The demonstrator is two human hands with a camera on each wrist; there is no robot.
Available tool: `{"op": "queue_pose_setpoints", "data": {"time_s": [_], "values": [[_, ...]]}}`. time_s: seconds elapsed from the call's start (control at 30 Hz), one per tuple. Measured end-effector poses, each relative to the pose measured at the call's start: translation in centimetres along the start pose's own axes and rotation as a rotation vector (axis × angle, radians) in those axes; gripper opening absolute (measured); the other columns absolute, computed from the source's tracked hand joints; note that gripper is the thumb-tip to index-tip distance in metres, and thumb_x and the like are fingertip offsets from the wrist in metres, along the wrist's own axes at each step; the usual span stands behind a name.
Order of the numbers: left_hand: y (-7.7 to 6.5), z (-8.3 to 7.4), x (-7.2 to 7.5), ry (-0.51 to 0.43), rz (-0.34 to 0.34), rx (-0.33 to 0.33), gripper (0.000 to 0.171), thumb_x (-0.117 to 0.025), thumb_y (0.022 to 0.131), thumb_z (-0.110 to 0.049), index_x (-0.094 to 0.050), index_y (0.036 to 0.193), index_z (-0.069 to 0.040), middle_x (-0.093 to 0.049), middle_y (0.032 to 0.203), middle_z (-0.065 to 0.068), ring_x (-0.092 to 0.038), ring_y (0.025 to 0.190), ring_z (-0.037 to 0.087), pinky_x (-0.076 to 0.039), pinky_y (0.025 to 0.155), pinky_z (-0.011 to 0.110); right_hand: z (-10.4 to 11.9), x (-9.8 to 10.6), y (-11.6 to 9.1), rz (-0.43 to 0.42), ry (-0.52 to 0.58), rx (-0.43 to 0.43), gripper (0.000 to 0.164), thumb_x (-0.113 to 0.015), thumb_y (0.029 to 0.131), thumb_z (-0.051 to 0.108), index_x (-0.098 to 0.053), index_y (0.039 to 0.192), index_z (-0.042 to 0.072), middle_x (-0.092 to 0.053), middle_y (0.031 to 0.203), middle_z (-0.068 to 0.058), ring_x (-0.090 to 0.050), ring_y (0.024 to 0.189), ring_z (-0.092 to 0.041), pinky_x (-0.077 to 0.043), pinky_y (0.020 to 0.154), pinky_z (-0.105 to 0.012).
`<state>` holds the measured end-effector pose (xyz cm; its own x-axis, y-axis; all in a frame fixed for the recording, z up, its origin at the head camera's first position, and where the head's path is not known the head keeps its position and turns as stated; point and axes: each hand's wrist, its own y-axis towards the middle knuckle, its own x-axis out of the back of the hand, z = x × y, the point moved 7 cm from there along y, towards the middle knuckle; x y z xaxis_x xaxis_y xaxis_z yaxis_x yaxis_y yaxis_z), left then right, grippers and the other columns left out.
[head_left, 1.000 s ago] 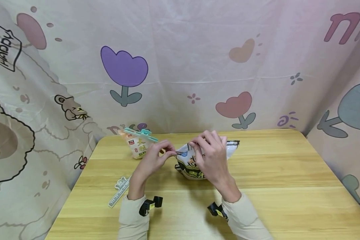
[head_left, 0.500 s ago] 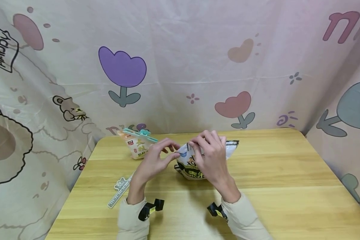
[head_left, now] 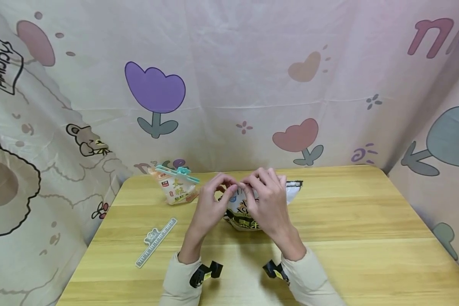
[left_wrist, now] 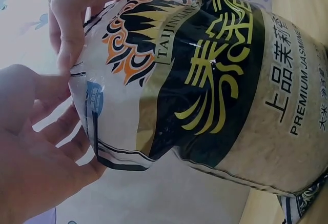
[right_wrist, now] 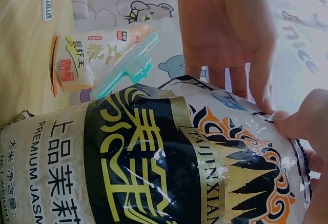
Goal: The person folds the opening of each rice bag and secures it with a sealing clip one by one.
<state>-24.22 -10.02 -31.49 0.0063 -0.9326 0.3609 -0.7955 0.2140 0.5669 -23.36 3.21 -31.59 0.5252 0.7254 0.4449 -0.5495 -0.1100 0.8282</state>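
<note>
A bag of rice [head_left: 242,222], white at the top with a black band and yellow lettering, stands at the middle of the table. My right hand [head_left: 269,199] pinches its upper edge, thumb on the near side. Close beside it, my left hand [head_left: 210,206] holds the left part of that edge, the two thumbs nearly meeting. In the left wrist view, the left thumb lies on the front of the bag [left_wrist: 205,80] and the other fingers [left_wrist: 66,126] reach behind it. The bag's top left corner is folded over. Its right corner sticks out past the right hand.
A smaller snack bag [head_left: 174,191] with a teal sealing clip [head_left: 181,172] across its top stands at the back left. A grey clip [head_left: 157,241] with piano-key markings lies on the table at left. A patterned cloth [head_left: 222,85] hangs behind the table.
My left hand let go of the bag's left corner, spread its fingers, then moved right along the top edge to meet the right thumb. The right hand stayed in place.
</note>
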Motion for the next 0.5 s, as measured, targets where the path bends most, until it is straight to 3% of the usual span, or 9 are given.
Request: {"op": "queue_pose_setpoints", "data": {"time_s": [0.1, 0.3, 0.5], "values": [[0.0, 0.7, -0.1, 0.002, 0.019, 0.008, 0.004, -0.06, 0.091, -0.002, -0.064, 0.092, -0.002, -0.062, 0.087, 0.008, -0.056, 0.08, 0.021, -0.046, 0.071, 0.037, 0.0, -0.1, 0.0, -0.004, 0.002, 0.004, 0.008, -0.067, 0.087, 0.021, -0.069, 0.082, 0.015, -0.057, 0.082, 0.005, -0.044, 0.075, -0.017, -0.025, 0.068, -0.039], [-0.3, 3.7, 0.2, 0.077, 0.092, -0.009, 0.006, -0.061, 0.093, -0.015, -0.064, 0.093, -0.01, -0.06, 0.087, -0.003, -0.053, 0.081, 0.012, -0.046, 0.069, 0.033, 0.2, -0.3, -0.1, -0.003, 0.01, 0.019, 0.006, -0.069, 0.086, 0.02, -0.069, 0.082, 0.015, -0.057, 0.082, 0.006, -0.044, 0.076, -0.017, -0.025, 0.069, -0.039], [-0.4, 4.6, 0.7, 0.114, 0.156, -0.033, 0.006, -0.061, 0.093, -0.018, -0.064, 0.09, -0.013, -0.058, 0.086, -0.007, -0.052, 0.08, 0.011, -0.046, 0.069, 0.033, 0.2, -0.1, 0.0, -0.012, 0.004, 0.029, 0.003, -0.07, 0.084, 0.017, -0.069, 0.082, 0.016, -0.057, 0.082, 0.006, -0.045, 0.076, -0.017, -0.025, 0.069, -0.039]]}}
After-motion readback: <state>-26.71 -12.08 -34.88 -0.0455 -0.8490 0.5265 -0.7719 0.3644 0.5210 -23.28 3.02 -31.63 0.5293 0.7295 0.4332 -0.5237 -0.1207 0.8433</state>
